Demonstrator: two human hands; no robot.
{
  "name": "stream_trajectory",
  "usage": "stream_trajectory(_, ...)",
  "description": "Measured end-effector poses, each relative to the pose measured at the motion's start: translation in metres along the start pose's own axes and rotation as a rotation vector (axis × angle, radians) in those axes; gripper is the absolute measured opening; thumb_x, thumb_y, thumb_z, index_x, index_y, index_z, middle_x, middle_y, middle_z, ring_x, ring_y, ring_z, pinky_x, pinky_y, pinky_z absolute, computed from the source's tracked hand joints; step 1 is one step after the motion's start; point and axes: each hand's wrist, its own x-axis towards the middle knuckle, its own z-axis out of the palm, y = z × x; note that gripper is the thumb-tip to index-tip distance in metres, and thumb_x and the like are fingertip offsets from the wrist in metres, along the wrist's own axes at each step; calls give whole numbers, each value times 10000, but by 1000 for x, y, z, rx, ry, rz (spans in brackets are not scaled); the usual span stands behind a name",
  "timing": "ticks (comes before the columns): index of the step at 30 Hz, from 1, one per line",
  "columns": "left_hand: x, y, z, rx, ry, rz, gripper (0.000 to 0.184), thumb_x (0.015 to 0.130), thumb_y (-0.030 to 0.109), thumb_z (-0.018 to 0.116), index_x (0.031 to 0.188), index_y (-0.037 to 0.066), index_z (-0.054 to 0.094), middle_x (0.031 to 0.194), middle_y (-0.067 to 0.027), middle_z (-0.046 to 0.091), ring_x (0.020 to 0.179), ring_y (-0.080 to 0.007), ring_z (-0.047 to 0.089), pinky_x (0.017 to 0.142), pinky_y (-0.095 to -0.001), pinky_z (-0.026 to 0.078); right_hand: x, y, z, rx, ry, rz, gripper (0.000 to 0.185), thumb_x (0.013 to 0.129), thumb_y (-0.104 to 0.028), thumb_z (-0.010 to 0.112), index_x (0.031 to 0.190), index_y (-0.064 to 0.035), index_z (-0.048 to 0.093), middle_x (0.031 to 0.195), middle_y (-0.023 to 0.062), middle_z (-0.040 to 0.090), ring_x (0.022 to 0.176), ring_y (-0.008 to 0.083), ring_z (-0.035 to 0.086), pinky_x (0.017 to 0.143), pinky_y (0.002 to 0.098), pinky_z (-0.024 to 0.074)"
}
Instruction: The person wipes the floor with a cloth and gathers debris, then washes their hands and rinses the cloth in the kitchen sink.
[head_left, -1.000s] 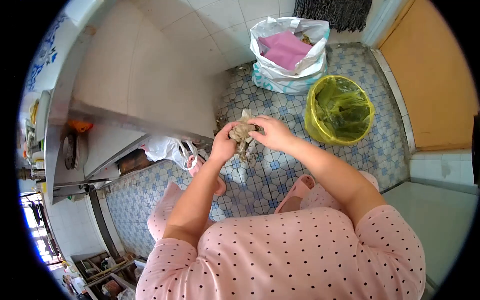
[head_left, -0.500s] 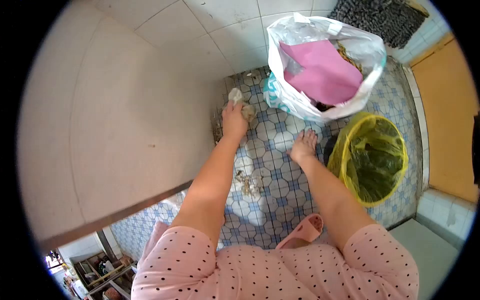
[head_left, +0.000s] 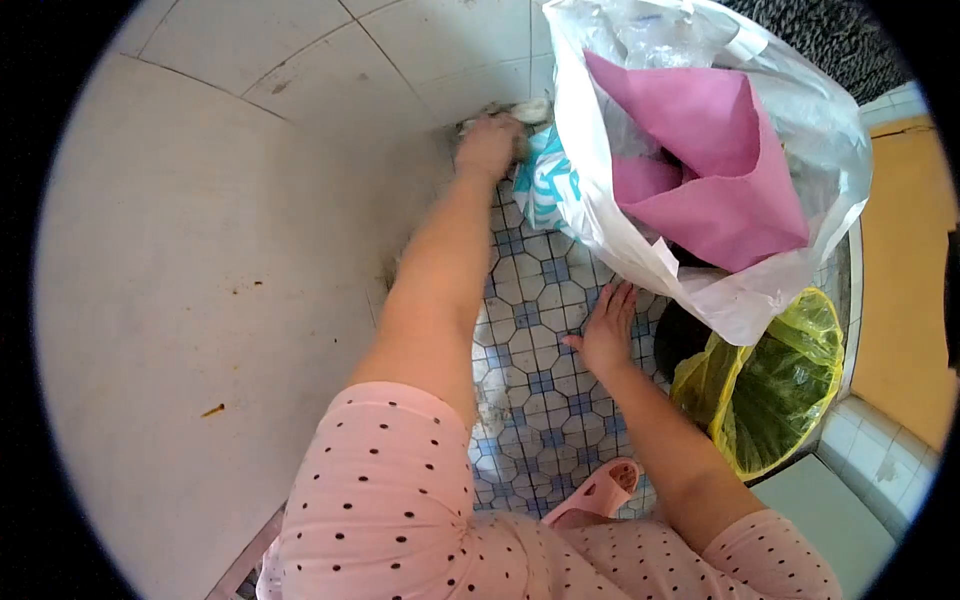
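Note:
My left hand [head_left: 490, 146] reaches into the far corner, where the tiled wall [head_left: 450, 50] meets the floor [head_left: 540, 330]. It holds a crumpled, dirty pale cloth [head_left: 532, 111], which shows beyond and beside its fingers against the floor. Some of the fingers are blurred. My right hand [head_left: 607, 330] rests flat on the blue and white tiles with its fingers spread, below the white plastic bag [head_left: 600, 190]. Pink material [head_left: 700, 150] lies inside the open bag, whose turquoise-printed side is close to my left hand.
A bin with a yellow liner [head_left: 770, 400] stands right of my right hand. A large pale panel [head_left: 200, 300] fills the left side. A dark shaggy mat [head_left: 830, 40] is at the upper right, above an orange-brown door [head_left: 910, 290]. My pink slipper [head_left: 600, 490] is below.
My left hand has moved from the nearer floor into the far corner with the cloth. My right hand has gone from the cloth to the floor. The view has come closer to the bag.

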Motion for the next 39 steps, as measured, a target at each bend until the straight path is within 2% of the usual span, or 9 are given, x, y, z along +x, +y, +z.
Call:
stream_trajectory(2, 5, -63, 35, 248, 305, 88, 396, 943, 306, 426, 1239, 80, 560, 1289, -167, 554, 1191, -347, 518, 1026, -434, 405, 0, -5, -6, -68, -39, 35, 1188, 729, -442, 770, 1441, 133, 13, 1481, 402, -64, 1401, 523, -40, 1151, 553, 57)
stream_trajectory(4, -33, -87, 29, -36, 270, -197, 401, 911, 205, 469, 1283, 66, 525, 1321, -211, 503, 1160, -419, 522, 947, -480, 457, 0, -9, -6, -88, -63, 46, 1182, 738, -443, 764, 1441, 133, 9, 1482, 399, -73, 1401, 521, -49, 1151, 553, 54)
stream_trajectory(6, -87, -74, 9, 152, 134, -377, 341, 931, 218, 476, 1187, 10, 564, 1194, -209, 588, 1117, -375, 546, 955, -463, 428, 1, -6, -6, -71, -62, 54, 1173, 746, -441, 760, 1441, 133, 10, 1483, 397, -78, 1402, 519, -57, 1152, 550, 51)
stream_trajectory(12, -108, -123, 12, 284, 239, -285, 343, 929, 172, 464, 1222, 9, 536, 1186, -231, 582, 1091, -395, 554, 931, -467, 444, -3, -6, -9, -41, -43, 33, 1154, 749, -411, 762, 1448, 121, 15, 1500, 376, -31, 1409, 507, -10, 1159, 535, 50)
stream_trajectory(14, -73, -145, -14, 283, 264, -257, 341, 927, 151, 447, 1229, 14, 525, 1182, -233, 583, 1075, -399, 563, 923, -473, 452, 1, 3, 8, -65, 119, -12, 1134, 676, -419, 809, 1430, 125, 159, 1474, 375, 125, 1379, 506, 148, 1143, 560, 108)
stream_trajectory(20, -49, -213, 30, 375, 200, -181, 347, 923, 88, 397, 1250, 27, 494, 1171, -238, 586, 1030, -413, 588, 899, -492, 477, 1, -9, -7, -102, -22, 80, 1157, 730, -413, 776, 1453, 112, 40, 1500, 376, -18, 1411, 503, 3, 1155, 543, 86)
stream_trajectory(30, -297, -83, 62, 92, -136, -307, 353, 854, 41, 511, 1207, 45, 519, 1179, -225, 562, 1097, -408, 542, 917, -488, 459, 4, -5, 3, -146, 34, 72, 1140, 734, -416, 781, 1445, 117, 66, 1498, 372, 17, 1407, 500, 36, 1161, 518, 100)
stream_trajectory(34, -212, -94, 36, 90, 413, -80, 397, 835, 34, 513, 1229, 69, 539, 1193, -215, 566, 1088, -405, 526, 938, -477, 424, 6, 5, 15, -106, 106, 38, 1159, 703, -441, 801, 1454, 91, 97, 1514, 338, 59, 1414, 483, 61, 1166, 503, 76)
stream_trajectory(39, -160, -99, 29, -48, 167, -321, 339, 806, 35, 527, 1134, 33, 613, 1203, -195, 571, 1093, -391, 533, 969, -464, 416, 7, 3, 12, -61, 79, 54, 1162, 692, -367, 828, 1449, 96, 78, 1512, 345, 50, 1411, 491, 63, 1160, 516, 111)
